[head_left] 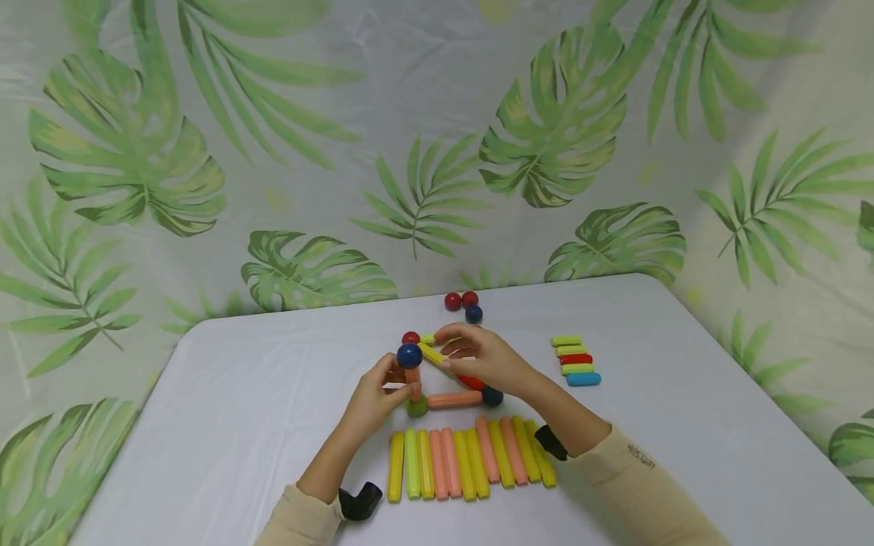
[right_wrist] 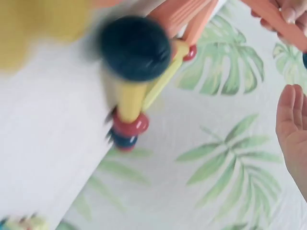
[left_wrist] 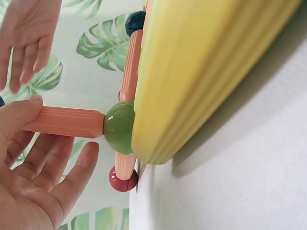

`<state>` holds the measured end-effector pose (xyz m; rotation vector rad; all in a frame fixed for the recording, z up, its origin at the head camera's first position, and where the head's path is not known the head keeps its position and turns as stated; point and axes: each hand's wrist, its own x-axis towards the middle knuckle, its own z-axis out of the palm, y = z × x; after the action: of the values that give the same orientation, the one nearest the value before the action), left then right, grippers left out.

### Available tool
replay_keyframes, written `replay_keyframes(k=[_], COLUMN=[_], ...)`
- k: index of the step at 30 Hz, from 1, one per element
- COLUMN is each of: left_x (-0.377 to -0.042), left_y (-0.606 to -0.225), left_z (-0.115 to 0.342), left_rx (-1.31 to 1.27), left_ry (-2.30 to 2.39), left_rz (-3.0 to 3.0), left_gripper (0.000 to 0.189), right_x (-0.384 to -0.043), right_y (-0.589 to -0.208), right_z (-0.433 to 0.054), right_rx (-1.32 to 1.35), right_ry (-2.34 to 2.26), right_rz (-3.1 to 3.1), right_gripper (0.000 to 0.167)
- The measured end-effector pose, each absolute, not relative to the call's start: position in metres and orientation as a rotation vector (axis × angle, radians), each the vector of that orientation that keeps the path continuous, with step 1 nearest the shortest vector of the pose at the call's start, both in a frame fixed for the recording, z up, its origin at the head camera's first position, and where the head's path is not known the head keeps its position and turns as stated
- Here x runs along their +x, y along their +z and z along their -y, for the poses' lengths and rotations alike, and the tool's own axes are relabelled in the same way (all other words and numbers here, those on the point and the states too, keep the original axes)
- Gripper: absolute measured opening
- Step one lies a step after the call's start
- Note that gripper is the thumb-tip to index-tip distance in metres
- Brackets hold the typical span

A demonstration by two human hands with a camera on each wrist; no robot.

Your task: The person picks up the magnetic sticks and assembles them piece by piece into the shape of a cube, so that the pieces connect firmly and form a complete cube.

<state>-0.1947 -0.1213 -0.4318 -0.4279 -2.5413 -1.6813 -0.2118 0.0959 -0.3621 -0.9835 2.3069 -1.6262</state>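
My left hand (head_left: 377, 390) grips a salmon-coloured magnetic stick (left_wrist: 67, 121) between thumb and fingers. This stick stands upright on a green ball (left_wrist: 119, 128), with a blue ball (head_left: 409, 356) at its top. From the green ball another salmon stick (head_left: 454, 400) runs along the table to a dark blue ball (right_wrist: 135, 49). A red ball (head_left: 411, 339) marks the frame's far left corner, where a yellow stick (head_left: 432, 353) slants toward my right hand (head_left: 486, 358). That hand hovers above the frame with fingers extended, holding nothing, and partly covers a red piece (head_left: 471, 381).
A row of yellow, green and salmon sticks (head_left: 437, 464) lies in front of the frame. Several short coloured sticks (head_left: 576, 359) are stacked in a column to the right. Behind sit two red balls (head_left: 453, 302) and a blue ball (head_left: 474, 313), near the table's back edge.
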Motion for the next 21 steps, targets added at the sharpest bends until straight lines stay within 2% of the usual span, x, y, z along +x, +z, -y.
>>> replay_keyframes(k=[5, 11, 21], left_x=[-0.187, -0.176, -0.192], left_y=[-0.415, -0.384, -0.385], left_z=[0.118, 0.117, 0.125], left_rx=[-0.449, -0.529, -0.723], left_ry=[-1.733, -1.783, -1.681], left_rz=[2.516, 2.398, 2.390], left_gripper=[0.037, 0.051, 0.038], right_x=[-0.194, -0.176, -0.150], right_y=[-0.366, -0.400, -0.425], right_z=[-0.136, -0.183, -0.193], right_rx=[-0.857, -0.691, -0.379], right_ry=[-1.527, -1.353, -0.989], right_rz=[-2.434, -2.553, -2.567], right_gripper=[0.037, 0.037, 0.041])
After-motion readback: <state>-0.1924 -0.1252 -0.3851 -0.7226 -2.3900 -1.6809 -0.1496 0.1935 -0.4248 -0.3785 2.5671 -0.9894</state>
